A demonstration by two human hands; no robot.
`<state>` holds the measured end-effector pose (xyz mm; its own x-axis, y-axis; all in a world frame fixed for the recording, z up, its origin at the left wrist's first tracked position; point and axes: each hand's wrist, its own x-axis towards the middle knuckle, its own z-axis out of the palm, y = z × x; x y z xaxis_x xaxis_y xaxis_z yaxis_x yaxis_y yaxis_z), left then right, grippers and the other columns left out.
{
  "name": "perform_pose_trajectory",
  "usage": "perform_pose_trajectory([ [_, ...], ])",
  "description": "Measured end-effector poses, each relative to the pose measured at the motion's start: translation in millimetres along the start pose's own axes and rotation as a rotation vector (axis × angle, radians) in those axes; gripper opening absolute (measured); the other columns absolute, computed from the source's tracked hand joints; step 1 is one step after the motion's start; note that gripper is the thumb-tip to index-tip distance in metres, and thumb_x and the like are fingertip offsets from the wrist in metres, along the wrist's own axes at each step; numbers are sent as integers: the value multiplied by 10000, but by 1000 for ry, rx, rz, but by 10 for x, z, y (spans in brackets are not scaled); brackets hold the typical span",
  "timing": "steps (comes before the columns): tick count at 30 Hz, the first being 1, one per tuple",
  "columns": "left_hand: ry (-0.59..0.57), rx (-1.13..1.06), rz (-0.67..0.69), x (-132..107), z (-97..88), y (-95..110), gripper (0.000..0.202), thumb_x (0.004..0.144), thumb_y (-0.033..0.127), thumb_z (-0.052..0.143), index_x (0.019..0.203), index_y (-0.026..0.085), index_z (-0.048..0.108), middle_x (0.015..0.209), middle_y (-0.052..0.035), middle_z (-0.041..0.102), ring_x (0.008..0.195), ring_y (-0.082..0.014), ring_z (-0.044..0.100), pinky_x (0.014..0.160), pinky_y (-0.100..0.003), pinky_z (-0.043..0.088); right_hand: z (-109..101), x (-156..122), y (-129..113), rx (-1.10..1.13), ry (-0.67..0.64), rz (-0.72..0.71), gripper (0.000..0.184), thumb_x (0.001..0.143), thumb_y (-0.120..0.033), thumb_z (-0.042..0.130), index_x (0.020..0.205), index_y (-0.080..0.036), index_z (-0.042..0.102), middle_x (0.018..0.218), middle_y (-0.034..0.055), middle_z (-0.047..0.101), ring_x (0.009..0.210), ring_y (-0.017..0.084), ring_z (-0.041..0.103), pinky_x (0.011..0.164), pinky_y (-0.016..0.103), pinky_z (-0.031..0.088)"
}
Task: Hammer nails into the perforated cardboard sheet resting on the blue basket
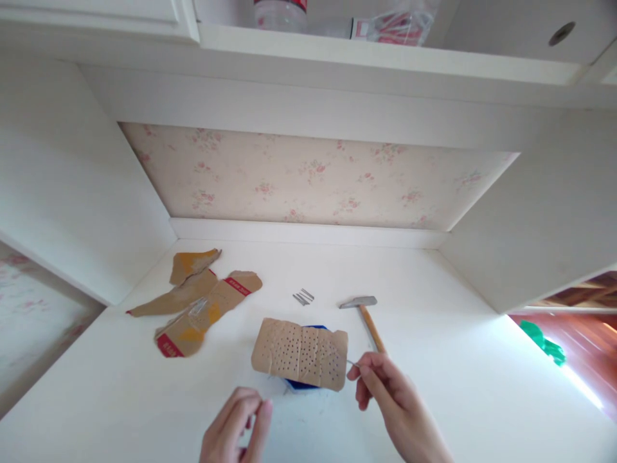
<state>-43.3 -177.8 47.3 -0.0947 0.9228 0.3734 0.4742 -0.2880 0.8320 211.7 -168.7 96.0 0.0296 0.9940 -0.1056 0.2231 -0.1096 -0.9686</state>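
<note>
A piece of brown cardboard [289, 352], punched with many small holes, lies across a blue object [303, 386] whose edges show above and below it. Just off the cardboard's right edge, my right hand [383, 392] pinches a thin metal nail [353, 364] between thumb and fingers, its tip pointing left. My left hand [238, 424] is at the lower left of the cardboard, apart from it. Its fingers are curled with thumb and forefinger close together; whatever they may hold is too small to make out. Beyond the right hand lies a hammer [369, 318] with a wooden handle.
Several loose nails [303, 296] lie behind the cardboard. Torn cardboard scraps [207, 308] with red and yellow print are on the left of the white tabletop [144, 392]. An overhead shelf [385, 54] holds a bottle [280, 14] and a plastic bag [395, 27]. White panels flank both sides.
</note>
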Motion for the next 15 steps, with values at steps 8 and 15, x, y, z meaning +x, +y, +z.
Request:
perform_pose_trajectory([
  [8,-100,-271,-714,591,-10,-188,552,698,701,637,923,203,560,532,59,493,453,-121,430,430,-210,306,184,-318,312,226,282,72,344,867,-553,608,788,-218,620,650,4,631,462,135,554,462,260,449],
  [15,-54,-413,-707,443,81,-18,597,716,576,702,1141,203,510,572,71,534,427,-88,424,408,-188,292,57,-193,243,228,219,-3,298,891,-495,605,920,-218,709,709,20,673,509,143,593,494,266,497],
])
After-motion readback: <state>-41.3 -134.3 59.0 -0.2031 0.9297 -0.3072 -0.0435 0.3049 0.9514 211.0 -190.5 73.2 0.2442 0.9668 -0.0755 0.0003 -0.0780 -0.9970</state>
